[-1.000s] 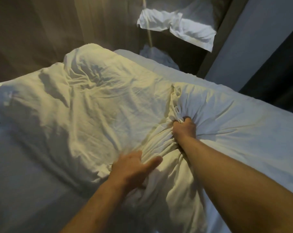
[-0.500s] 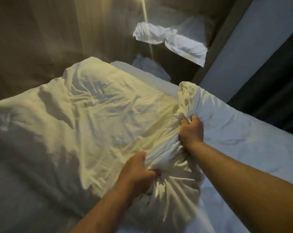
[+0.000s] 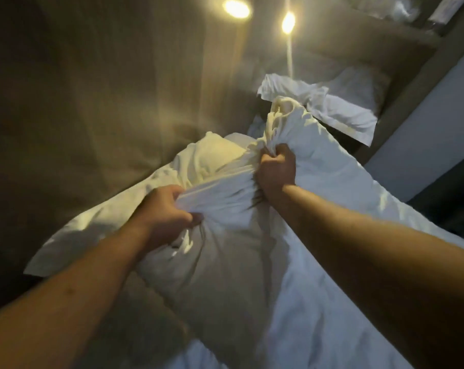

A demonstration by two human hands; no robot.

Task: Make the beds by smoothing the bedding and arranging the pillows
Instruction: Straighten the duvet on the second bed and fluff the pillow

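Gripping the white pillow (image 3: 225, 262) two-handed, raised over the head edge of the bed (image 3: 318, 328); left hand (image 3: 164, 211) fingers clamped on a bunched middle fold, right hand (image 3: 276, 171) fingers clenched round gathered cloth higher up.

I see my left grip (image 3: 164, 213) clenched on a fistful of the white pillow (image 3: 220, 267) at its near side, and my right grip (image 3: 276, 170) curled round a gathered bunch higher up, with the cloth pulled taut between them. A second pillow (image 3: 342, 110) sits well behind. White bedding (image 3: 385, 222) spreads to the right, a brown panelled wall (image 3: 92, 102) fills the left, and two warm lights (image 3: 236, 8) glow at the top.
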